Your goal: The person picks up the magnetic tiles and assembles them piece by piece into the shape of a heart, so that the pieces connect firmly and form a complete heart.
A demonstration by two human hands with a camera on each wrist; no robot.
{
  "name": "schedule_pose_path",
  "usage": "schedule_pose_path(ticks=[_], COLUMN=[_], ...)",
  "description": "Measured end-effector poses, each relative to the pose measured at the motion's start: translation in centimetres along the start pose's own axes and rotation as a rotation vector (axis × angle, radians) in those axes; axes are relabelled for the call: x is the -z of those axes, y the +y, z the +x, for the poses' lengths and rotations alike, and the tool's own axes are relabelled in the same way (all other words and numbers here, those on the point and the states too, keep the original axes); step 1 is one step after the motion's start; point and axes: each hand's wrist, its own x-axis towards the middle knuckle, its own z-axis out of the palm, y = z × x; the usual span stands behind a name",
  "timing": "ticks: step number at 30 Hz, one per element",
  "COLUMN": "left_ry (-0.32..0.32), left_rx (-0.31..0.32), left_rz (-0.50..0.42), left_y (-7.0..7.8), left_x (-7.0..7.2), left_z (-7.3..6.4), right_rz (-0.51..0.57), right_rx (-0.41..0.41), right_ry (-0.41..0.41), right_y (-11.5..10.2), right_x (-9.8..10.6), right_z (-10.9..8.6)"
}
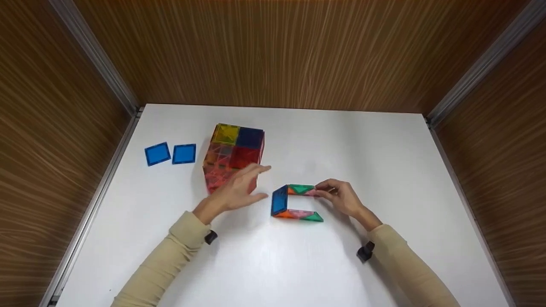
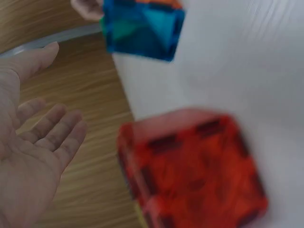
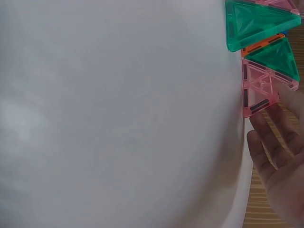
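My right hand (image 1: 341, 198) pinches a pink triangular magnetic tile (image 3: 259, 88) between thumb and fingers. That tile ends the far row of triangles, beside a green triangle (image 1: 300, 188). Running parallel, a nearer row of orange, pink and green triangles (image 1: 300, 214) stands on the table. A blue square tile (image 1: 279, 200) joins both rows at their left ends, forming a U that faces right. My left hand (image 1: 236, 189) hovers with fingers extended, holding nothing. In the head view it overlaps the front of a red tile block (image 1: 213, 177); the left wrist view shows that block blurred.
Yellow (image 1: 226, 134), dark blue (image 1: 250, 137) and red (image 1: 244, 157) squares top the block, left of the U. Two loose blue square tiles (image 1: 158, 154) lie farther left. Wood-grain panels (image 1: 277, 55) border the white table (image 1: 384, 145) at the back and sides.
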Motion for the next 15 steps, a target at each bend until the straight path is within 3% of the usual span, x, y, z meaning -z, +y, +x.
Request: schedule_pose_path(ticks=[3, 5, 10, 15], left_ry=[0.1, 0.153, 0.24, 0.326], left_rx=[-0.03, -0.001, 0.142, 0.291], left_rz=[0.037, 0.053, 0.093, 0.12], left_y=[-0.4, -1.0, -3.9, -8.1], left_x=[2.7, 4.5, 8.1, 9.7], left_z=[-0.4, -0.7, -1.5, -2.6], right_rz=[0.002, 0.005, 0.022, 0.025], right_rx=[-0.001, 0.005, 0.003, -0.005], right_ry=[-0.002, -0.006, -0.007, 0.0], right_y=[0.2, 0.3, 0.4, 0.4], right_x=[0.0, 0.0, 0.1, 0.0], right_z=[-0.1, -0.1, -0.2, -0.2])
